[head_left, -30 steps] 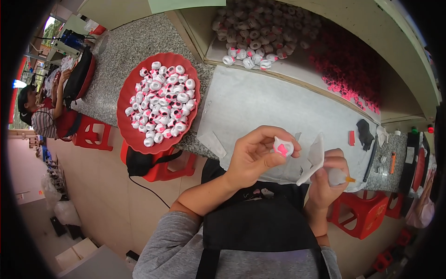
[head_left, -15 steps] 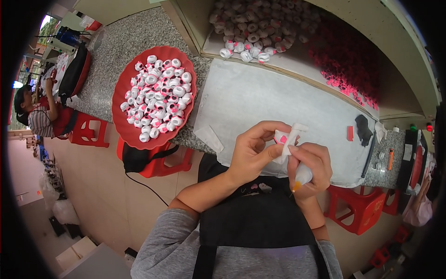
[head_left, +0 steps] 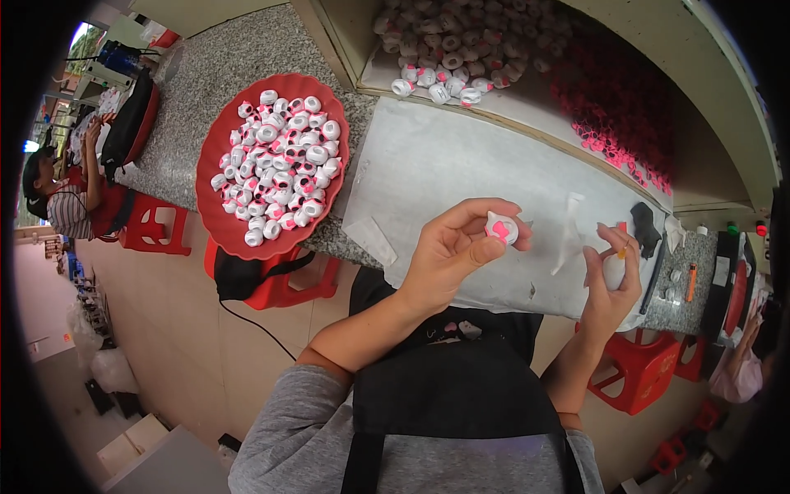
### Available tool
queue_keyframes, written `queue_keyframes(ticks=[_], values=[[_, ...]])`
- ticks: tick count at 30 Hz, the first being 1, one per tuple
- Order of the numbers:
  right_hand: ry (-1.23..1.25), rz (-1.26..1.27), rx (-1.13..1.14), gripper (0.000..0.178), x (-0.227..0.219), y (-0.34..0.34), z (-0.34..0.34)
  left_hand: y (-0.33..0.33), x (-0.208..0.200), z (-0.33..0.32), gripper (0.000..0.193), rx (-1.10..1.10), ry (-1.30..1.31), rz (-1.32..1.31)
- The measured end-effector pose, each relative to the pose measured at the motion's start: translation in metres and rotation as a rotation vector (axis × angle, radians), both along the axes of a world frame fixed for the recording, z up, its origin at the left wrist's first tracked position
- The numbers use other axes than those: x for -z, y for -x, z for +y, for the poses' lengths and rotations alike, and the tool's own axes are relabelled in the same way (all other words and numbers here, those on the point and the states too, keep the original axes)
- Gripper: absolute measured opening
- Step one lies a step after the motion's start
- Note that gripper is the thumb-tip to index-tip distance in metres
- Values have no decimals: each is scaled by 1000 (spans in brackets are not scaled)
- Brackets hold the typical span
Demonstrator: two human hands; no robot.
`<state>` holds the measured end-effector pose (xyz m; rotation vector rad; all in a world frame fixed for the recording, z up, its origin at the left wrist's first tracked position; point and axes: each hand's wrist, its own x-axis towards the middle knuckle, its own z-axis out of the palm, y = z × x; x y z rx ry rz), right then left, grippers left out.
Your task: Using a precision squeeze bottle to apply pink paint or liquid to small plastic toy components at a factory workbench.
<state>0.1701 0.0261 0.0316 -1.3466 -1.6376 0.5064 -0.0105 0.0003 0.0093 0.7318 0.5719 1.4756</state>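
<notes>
Between the fingertips and thumb of my left hand (head_left: pixel 448 255) is a small white figurine head (head_left: pixel 501 229) with pointed ears and a pink patch. My right hand (head_left: pixel 611 284), off to the right, has its fingers curled around a small white squeeze bottle (head_left: pixel 614 270) with an orange-yellow tip pointing up. A thin white strip (head_left: pixel 569 235) is over the pale work sheet (head_left: pixel 428 165) between my hands; whether it lies flat or is still dropping, I cannot tell. Another white strip (head_left: pixel 372 241) lies at the sheet's left edge.
At the left, a red scalloped tray (head_left: pixel 212 156) holds many similar heads. The shelf (head_left: pixel 527 111) behind carries white heads and small pink pieces (head_left: pixel 613 148). A black cloth-like item (head_left: pixel 645 230) and an orange marker-like stick (head_left: pixel 691 282) are at the right. Red stools (head_left: pixel 638 370) stand below; a person (head_left: pixel 66 198) sits far left.
My hands have moved apart, the right one going right with the bottle. The white strip has left my fingers. The figurine head stays in my left hand.
</notes>
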Motion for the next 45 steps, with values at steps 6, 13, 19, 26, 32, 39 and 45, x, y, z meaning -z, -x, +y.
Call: queue_keyframes(ticks=[6,13,19,26,32,39,45], values=[[106,180,-51,21,3,9,-7,4,1,3,32,-216,-160,492],[124,144,-152,15,16,9,-7,9,-1,9,34,-450,-254,1032],[166,162,-155,14,20,10,-7,10,4,11,33,-509,-291,1046],[157,154,-145,14,27,7,-6,28,2,12,30,-614,-281,1155],[192,229,-177,15,36,-2,-2,114,-23,15,32,-1075,-39,1717],[175,241,-178,16,31,-5,-4,41,-28,136,26,-625,-518,1758],[205,258,-90,25,34,-14,-16,-16,42,252,22,-615,-681,1979]])
